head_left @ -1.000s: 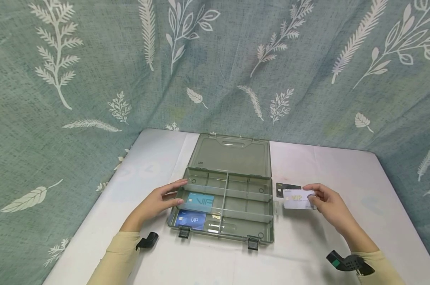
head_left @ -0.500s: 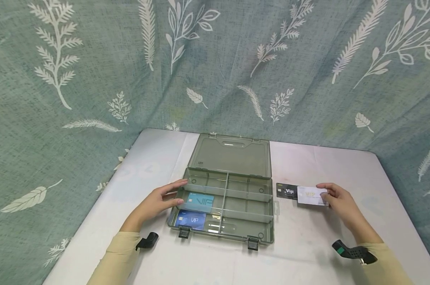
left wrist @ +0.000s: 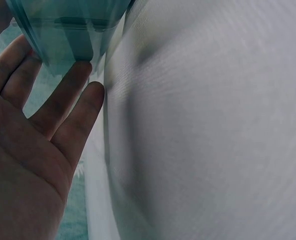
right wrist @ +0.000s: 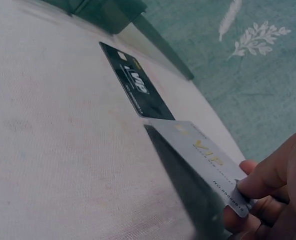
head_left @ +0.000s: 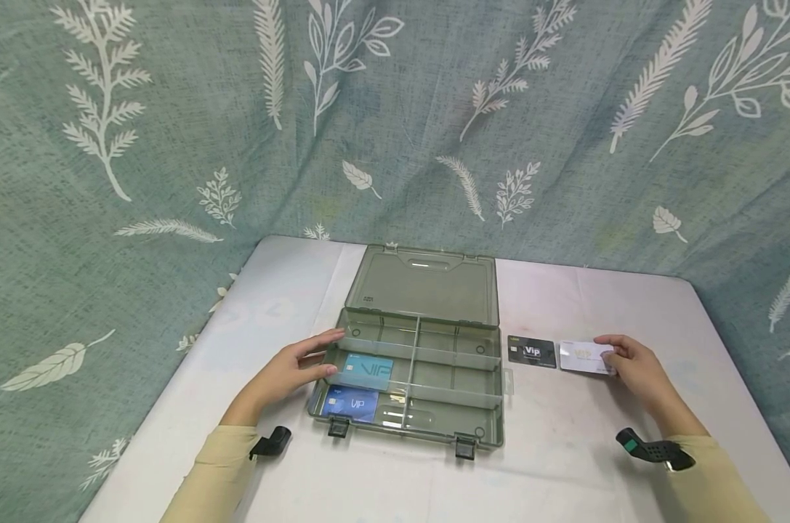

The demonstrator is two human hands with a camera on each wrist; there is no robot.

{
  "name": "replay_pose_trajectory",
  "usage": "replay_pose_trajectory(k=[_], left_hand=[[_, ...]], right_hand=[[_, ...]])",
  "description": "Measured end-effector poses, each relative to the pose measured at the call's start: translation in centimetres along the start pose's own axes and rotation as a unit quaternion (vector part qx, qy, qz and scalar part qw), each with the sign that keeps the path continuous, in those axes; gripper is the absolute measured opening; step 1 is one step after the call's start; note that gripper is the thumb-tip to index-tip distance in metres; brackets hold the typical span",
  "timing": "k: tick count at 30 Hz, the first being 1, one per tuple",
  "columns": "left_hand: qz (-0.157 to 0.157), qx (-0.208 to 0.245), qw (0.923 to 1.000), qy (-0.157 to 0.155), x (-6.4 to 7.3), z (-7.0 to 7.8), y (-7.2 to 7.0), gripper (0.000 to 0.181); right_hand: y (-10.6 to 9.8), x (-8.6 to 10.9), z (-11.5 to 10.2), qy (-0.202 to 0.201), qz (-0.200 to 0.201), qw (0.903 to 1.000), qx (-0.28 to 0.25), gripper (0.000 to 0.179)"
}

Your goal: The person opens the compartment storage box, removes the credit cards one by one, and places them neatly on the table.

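My right hand pinches the right end of a white VIP card between thumb and fingers. In the right wrist view this white card is tilted, its held end raised over a dark shadow. A black VIP card lies flat on the table just left of it. My left hand rests at the left side of a grey-green see-through divided box, its fingers fairly straight against the wall in the left wrist view. A teal VIP card lies in the middle left compartment, a blue one in the front left.
The box's lid lies folded back behind it. Two black latches stick out at the front, one of them the right latch. A leaf-patterned curtain hangs behind the white table and along its sides.
My right hand has moved right with the white card, which no longer overlaps the black card and sits lower beside it. My left hand has stayed at the box.
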State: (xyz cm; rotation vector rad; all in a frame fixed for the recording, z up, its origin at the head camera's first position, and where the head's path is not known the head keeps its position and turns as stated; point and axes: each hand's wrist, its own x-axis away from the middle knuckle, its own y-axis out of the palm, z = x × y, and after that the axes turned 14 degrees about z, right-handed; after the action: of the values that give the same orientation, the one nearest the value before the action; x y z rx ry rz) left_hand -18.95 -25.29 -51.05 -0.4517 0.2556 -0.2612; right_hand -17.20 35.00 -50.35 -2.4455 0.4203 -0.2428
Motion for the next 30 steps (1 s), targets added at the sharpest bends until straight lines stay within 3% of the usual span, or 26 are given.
replay_pose_trajectory(k=[15, 30], left_hand=[[0.0, 0.005, 1.0, 0.0, 0.0, 0.1, 0.0, 0.063], [-0.001, 0.008, 0.9999, -0.006, -0.1, 0.3, 0.0, 0.064]], right_hand=[[1.1, -0.2, 0.3, -0.048, 0.035, 0.9929, 0.103, 0.041], [1.8, 0.4, -0.2, -0.083, 0.08, 0.9844, 0.133, 0.039]])
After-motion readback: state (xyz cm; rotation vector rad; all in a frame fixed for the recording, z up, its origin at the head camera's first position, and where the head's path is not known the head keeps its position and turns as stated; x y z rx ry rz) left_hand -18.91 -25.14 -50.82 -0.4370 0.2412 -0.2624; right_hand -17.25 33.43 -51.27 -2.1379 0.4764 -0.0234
